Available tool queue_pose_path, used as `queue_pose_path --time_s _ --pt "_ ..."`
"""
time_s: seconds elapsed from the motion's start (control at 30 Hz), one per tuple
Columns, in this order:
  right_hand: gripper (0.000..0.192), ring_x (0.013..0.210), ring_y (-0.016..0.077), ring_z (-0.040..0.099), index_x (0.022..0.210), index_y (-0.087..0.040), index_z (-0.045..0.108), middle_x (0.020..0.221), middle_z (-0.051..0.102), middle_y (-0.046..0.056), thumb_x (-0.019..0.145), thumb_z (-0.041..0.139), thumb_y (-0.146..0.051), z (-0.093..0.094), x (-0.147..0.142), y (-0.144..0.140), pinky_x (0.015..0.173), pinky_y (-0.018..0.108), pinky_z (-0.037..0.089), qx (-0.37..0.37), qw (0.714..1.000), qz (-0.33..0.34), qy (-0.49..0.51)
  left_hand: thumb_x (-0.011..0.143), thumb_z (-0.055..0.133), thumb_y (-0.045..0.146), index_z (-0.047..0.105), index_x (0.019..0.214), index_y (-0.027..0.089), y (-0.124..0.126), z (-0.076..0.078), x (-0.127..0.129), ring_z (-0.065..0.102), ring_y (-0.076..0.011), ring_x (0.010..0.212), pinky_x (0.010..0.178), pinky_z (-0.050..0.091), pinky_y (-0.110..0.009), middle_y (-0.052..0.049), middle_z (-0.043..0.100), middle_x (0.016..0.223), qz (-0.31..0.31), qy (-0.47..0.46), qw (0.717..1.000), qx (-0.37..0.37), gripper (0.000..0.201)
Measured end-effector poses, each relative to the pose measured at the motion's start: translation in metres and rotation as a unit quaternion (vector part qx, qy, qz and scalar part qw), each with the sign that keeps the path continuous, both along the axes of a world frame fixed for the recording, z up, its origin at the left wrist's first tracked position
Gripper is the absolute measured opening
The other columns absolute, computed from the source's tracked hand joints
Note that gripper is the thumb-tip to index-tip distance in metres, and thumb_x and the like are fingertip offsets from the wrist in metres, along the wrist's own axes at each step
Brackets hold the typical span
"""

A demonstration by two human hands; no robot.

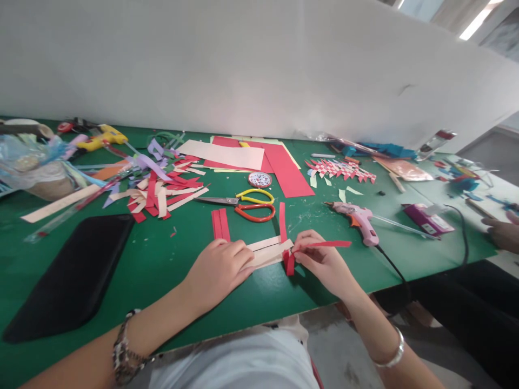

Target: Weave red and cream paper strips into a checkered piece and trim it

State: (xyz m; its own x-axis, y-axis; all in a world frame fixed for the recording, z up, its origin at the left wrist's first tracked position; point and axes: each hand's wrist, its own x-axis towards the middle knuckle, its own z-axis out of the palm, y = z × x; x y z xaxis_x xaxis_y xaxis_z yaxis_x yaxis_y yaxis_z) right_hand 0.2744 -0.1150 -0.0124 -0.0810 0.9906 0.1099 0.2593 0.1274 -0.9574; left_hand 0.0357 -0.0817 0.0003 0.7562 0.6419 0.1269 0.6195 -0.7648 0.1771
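My left hand [219,270] lies flat on the near ends of two cream paper strips [270,251], pressing them to the green table [162,259]. My right hand [320,259] pinches a red paper strip [328,244] that sticks out to the right, at the far end of the cream strips. Short red strip ends [288,263] hang at that crossing. Another red strip [282,221] runs away from the crossing. Two loose red strips [221,223] lie just beyond my left hand.
Scissors [247,202] with yellow and orange handles lie beyond the strips. A pink glue gun [359,219] with a black cord lies to the right. Cut strips [162,192] pile at left, near a black pad [68,275]. Another person's hand [503,233] rests far right.
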Motion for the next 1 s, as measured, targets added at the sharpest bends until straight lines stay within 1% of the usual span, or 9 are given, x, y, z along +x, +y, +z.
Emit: queue_pose_path --time_s 0.07,0.17,0.3,0.4,0.6,0.7,0.8,0.9,1.0 --pt "0.008 0.077 0.0142 0.058 0.076 -0.020 0.062 0.087 0.054 0.004 0.080 0.060 -0.027 -0.001 0.000 -0.001 0.065 0.028 0.051 0.011 1.000 0.009 -0.003 0.094 0.041 0.029 0.060 0.088 0.019 0.000 -0.001 0.000 0.056 -0.0162 0.073 0.070 0.038 -0.030 -0.001 0.061 0.082 -0.004 0.000 1.000 0.008 0.023" --pt "0.005 0.075 0.0130 0.058 0.078 -0.021 0.058 0.084 0.055 0.003 0.082 0.055 -0.021 0.000 0.000 -0.003 0.064 0.026 0.050 0.058 0.998 0.008 -0.018 0.095 0.040 0.029 0.060 0.088 0.019 0.000 -0.002 0.000 0.057 -0.0156 0.073 0.071 0.037 -0.030 -0.001 0.060 0.082 -0.006 0.000 1.000 0.018 0.024" --pt "0.012 0.080 0.0137 0.058 0.080 -0.021 0.056 0.084 0.057 0.002 0.081 0.052 -0.011 0.005 -0.002 -0.008 0.072 0.027 0.048 0.154 0.981 0.024 -0.112 0.093 0.044 0.028 0.060 0.088 0.018 -0.001 -0.002 0.001 0.057 -0.0154 0.074 0.071 0.038 -0.030 -0.001 0.060 0.084 -0.009 0.019 0.999 0.027 0.019" --pt "0.018 0.082 0.0131 0.059 0.083 -0.021 0.056 0.086 0.060 0.003 0.080 0.049 -0.005 0.006 -0.005 -0.011 0.075 0.026 0.048 0.194 0.969 0.063 -0.137 0.092 0.047 0.028 0.060 0.089 0.019 -0.002 -0.001 0.001 0.056 -0.0151 0.073 0.071 0.038 -0.029 -0.001 0.061 0.084 -0.008 0.021 0.999 0.027 0.017" --pt "0.019 0.085 0.0125 0.060 0.085 -0.021 0.056 0.091 0.059 0.004 0.080 0.048 -0.005 0.002 -0.013 -0.011 0.076 0.024 0.049 0.195 0.961 0.132 -0.145 0.092 0.045 0.032 0.061 0.093 0.020 0.000 0.005 -0.002 0.058 -0.0163 0.078 0.075 0.040 -0.030 -0.001 0.062 0.088 -0.002 -0.015 1.000 -0.024 0.020" --pt "0.018 0.091 0.0145 0.057 0.096 -0.022 0.056 0.099 0.056 0.006 0.083 0.050 -0.012 0.003 -0.014 -0.010 0.080 0.027 0.049 0.165 0.959 0.150 -0.174 0.094 0.041 0.030 0.061 0.097 0.020 0.010 0.013 -0.013 0.059 -0.0171 0.080 0.075 0.041 -0.031 -0.002 0.063 0.093 0.038 -0.053 0.996 -0.054 0.023" --pt "0.026 0.100 0.0188 0.053 0.108 -0.022 0.054 0.109 0.054 0.009 0.083 0.054 -0.017 0.005 -0.016 -0.007 0.087 0.034 0.047 0.172 0.945 0.154 -0.231 0.095 0.036 0.032 0.062 0.097 0.021 0.020 0.019 -0.027 0.059 -0.0171 0.085 0.074 0.043 -0.028 -0.003 0.061 0.097 0.063 -0.096 0.989 -0.098 0.027" --pt "0.028 0.099 0.0200 0.052 0.109 -0.020 0.054 0.111 0.054 0.010 0.082 0.057 -0.019 0.004 -0.020 -0.003 0.086 0.035 0.047 0.194 0.931 0.148 -0.271 0.094 0.039 0.034 0.063 0.099 0.023 0.027 0.017 -0.037 0.058 -0.0161 0.091 0.078 0.043 -0.024 -0.002 0.059 0.100 0.038 -0.105 0.982 -0.153 0.027" --pt "0.024 0.095 0.0201 0.052 0.107 -0.018 0.056 0.109 0.057 0.011 0.083 0.057 -0.021 0.004 -0.026 0.000 0.082 0.034 0.047 0.198 0.928 0.124 -0.292 0.094 0.042 0.033 0.065 0.100 0.024 0.028 0.010 -0.038 0.057 -0.0143 0.088 0.077 0.042 -0.022 -0.001 0.058 0.100 -0.012 -0.078 0.981 -0.178 0.025"
